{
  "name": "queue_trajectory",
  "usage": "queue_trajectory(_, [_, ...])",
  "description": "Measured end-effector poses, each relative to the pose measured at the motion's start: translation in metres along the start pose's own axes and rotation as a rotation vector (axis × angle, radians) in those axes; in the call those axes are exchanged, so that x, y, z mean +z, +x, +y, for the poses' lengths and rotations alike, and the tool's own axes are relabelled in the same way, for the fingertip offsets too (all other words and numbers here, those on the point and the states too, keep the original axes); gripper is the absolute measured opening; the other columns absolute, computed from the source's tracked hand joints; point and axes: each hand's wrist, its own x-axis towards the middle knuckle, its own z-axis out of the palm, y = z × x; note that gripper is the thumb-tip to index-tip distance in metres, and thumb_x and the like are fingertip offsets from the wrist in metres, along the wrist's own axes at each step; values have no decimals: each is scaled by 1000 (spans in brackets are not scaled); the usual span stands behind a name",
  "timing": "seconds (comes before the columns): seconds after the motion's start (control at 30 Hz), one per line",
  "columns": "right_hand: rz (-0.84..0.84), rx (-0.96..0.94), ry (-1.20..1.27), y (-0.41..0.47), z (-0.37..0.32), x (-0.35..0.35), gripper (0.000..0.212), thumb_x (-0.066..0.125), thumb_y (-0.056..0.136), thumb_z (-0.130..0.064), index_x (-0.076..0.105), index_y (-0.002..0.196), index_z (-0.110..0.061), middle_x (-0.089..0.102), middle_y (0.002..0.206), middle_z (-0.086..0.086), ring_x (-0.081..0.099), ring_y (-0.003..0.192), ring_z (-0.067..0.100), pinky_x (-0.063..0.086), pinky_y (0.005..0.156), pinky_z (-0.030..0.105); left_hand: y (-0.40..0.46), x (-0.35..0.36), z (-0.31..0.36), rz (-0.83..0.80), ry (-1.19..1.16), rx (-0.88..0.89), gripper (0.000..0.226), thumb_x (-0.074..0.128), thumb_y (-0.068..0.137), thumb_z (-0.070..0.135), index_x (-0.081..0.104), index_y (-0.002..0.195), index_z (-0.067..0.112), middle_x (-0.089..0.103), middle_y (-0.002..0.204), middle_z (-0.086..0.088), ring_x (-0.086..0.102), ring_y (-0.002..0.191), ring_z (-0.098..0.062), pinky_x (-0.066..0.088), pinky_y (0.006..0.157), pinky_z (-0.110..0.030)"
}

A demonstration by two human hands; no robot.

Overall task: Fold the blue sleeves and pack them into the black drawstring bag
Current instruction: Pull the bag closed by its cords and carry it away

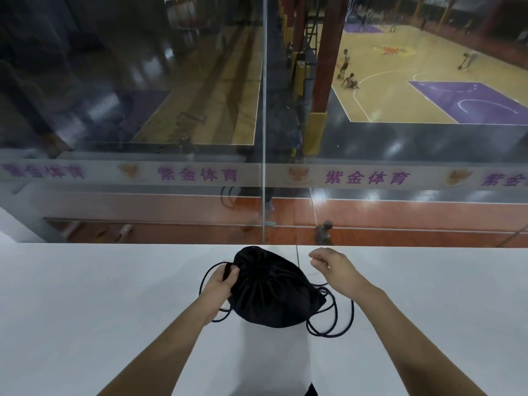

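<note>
The black drawstring bag lies cinched at lower centre on the white counter. Left hand fingers pinch its gathered mouth; right hand hovers loosely curled, empty. The looped cords could snag a wrist.

A single wide-angle view comes from the person's head, looking forward and steeply down. Both forearms run up from the bottom edge, so the white worktop sits close beneath the lens. Its far edge meets a glass pane, and through it the camera looks down on a sports court, seemingly from a floor above.
</note>
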Motion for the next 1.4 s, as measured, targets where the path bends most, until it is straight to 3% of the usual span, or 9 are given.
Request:
queue_trajectory(0.1, [0, -101, 24, 0, -18, 17, 23, 61, 101, -32, 68, 120, -21, 64, 111, -12, 59, 100, -2, 48, 97, 24, 5, 6, -2, 6, -2, 17, 32, 51, 104, 36, 61, 110, 6, 67, 97, -4, 64, 93, -19, 54, 96, -47])
queue_trajectory(0.2, [-18, -198, 55, -1, -43, 27, 31, 57, 101, -45, 64, 124, -26, 59, 112, -18, 55, 107, -4, 42, 98, 18, 6, 14, -2, 65, -3, -3, 29, 53, 103, 37, 62, 105, 10, 69, 91, 1, 65, 87, -17, 55, 78, -36])
queue_trajectory(0.4, [-127, -307, -74, -4, -83, 39, 79, 53, 78, -88, 47, 139, -38, 46, 133, -24, 39, 128, -2, 35, 107, 20, 2, 30, 3, 111, 16, -10, 27, 50, 104, 38, 64, 110, 15, 72, 97, -2, 66, 87, -17, 51, 74, -29])
queue_trajectory(0.5, [-133, -366, -240, -4, -88, 47, 88, 65, 74, -79, 45, 145, -30, 46, 138, -14, 38, 131, 9, 39, 108, 28, -3, 35, 5, 131, 42, -13, 28, 49, 105, 37, 64, 109, 14, 71, 98, -4, 65, 88, -18, 51, 75, -32])
queue_trajectory(0.7, [-106, -411, -386, -9, -91, 47, 69, 69, 87, -56, 50, 143, -22, 55, 136, -2, 45, 130, 21, 40, 109, 35, -22, 39, 16, 206, 68, -24, 20, 49, 106, 26, 63, 100, 14, 69, 88, 0, 63, 83, -17, 48, 63, -19])
queue_trajectory(0.83, [-49, -358, -375, -16, -92, 39, 59, 68, 90, -51, 55, 139, -21, 59, 133, -2, 47, 130, 20, 41, 108, 34, -31, 32, 20, 253, 283, -3, 22, 51, 104, 29, 61, 105, 9, 67, 99, -8, 61, 95, -27, 48, 87, -37])
queue_trajectory(0.9, [-7, -328, -358, -27, -95, 34, 56, 67, 92, -47, 54, 140, -21, 59, 133, -2, 47, 130, 20, 44, 107, 34, -37, 25, 20, 266, 435, 20, 25, 51, 103, 32, 60, 104, 9, 67, 99, -9, 62, 97, -29, 46, 84, -36])
queue_trajectory(1.03, [92, -288, -331, -53, -108, 24, 50, 65, 95, -38, 53, 140, -20, 58, 133, -2, 47, 129, 21, 44, 109, 35, -47, 7, 21, 263, 719, 118, 33, 46, 103, 45, 52, 86, 16, 62, 83, -3, 60, 82, -27, 44, 67, -33])
queue_trajectory(1.4, [412, -75, -281, -173, -174, 15, 45, 62, 98, -30, 54, 140, -16, 58, 133, 3, 49, 127, 24, 43, 109, 40, -110, -29, 43, 45, 822, 484, 32, 43, 103, 43, 60, 106, 17, 62, 104, -1, 61, 94, -22, 52, 85, -38])
